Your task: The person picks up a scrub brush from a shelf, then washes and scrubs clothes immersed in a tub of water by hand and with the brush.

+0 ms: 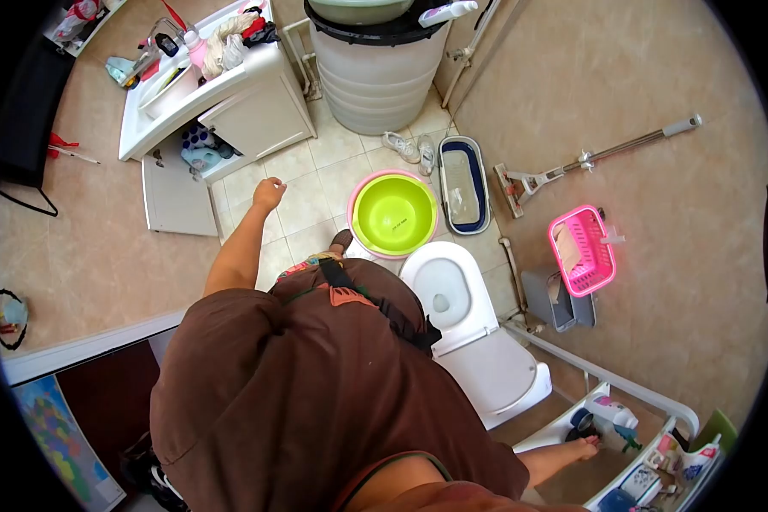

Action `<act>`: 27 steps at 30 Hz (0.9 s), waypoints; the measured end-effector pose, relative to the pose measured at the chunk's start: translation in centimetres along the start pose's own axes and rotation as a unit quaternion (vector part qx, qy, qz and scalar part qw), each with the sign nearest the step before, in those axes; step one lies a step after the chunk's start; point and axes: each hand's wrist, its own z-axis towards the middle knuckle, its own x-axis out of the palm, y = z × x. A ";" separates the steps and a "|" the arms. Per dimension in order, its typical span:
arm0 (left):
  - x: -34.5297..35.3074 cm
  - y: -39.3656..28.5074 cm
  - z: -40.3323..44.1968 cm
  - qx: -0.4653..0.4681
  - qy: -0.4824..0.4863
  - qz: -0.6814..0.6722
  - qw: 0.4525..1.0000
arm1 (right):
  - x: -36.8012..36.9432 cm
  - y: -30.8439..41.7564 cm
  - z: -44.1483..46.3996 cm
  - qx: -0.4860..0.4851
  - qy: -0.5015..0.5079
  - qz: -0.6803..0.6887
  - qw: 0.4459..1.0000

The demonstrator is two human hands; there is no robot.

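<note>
My left hand [270, 194] hangs over the tiled floor on the left, its fingers loosely curled with nothing visible in them. To the right, my right hand [587, 447] reaches to a white rack [563, 420]. Its fingers are bent against a small dark item that I cannot make out. Beside those fingers lie a white bottle [613, 411] with a purple label and a green spray nozzle [630, 438]. In front of me the toilet [439, 286] has its lid up and its bowl in view.
A green basin [395, 213] sits inside a pink one on the floor. Near it are a blue-rimmed mop bucket [463, 186], white shoes [408, 148] and a large white barrel [375, 77]. A flat mop [589, 160] and pink basket [584, 252] hang on the wall. A cabinet door [176, 196] stands open.
</note>
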 end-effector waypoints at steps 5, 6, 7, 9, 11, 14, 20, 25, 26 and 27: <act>-0.5 0.7 1.1 0.002 0.009 0.014 1.000 | -1.8 0.6 3.4 -0.058 -0.161 0.062 0.983; -0.3 0.9 1.7 0.006 0.010 0.015 1.000 | -2.3 1.2 2.1 -0.061 -0.158 0.099 0.981; 0.0 1.1 2.3 0.011 0.011 0.015 1.000 | -2.4 1.1 0.7 -0.106 -0.134 0.069 0.983; 0.8 1.5 3.7 0.025 0.015 0.010 1.000 | -1.2 3.5 -12.1 -0.199 -0.089 0.015 0.976; 1.2 1.4 4.8 0.044 0.020 0.001 0.999 | -0.9 3.4 -22.3 -0.243 -0.065 -0.030 0.967; 1.1 0.7 6.4 0.087 0.037 -0.004 0.996 | -0.8 0.2 -29.8 -0.284 -0.021 -0.097 0.954; -1.2 3.1 12.2 0.176 0.062 -0.021 0.982 | 1.6 -12.8 -46.5 -0.025 0.171 -0.075 0.982; -5.7 7.1 16.0 0.181 0.038 -0.087 0.979 | 5.4 -24.3 -58.3 0.407 0.427 -0.039 0.807; -6.8 8.1 16.6 0.176 0.033 -0.090 0.980 | 7.0 -23.9 -63.5 0.410 0.427 -0.048 0.804; -7.7 9.1 17.0 0.169 0.030 -0.094 0.981 | 8.6 -22.3 -69.5 0.412 0.429 -0.059 0.802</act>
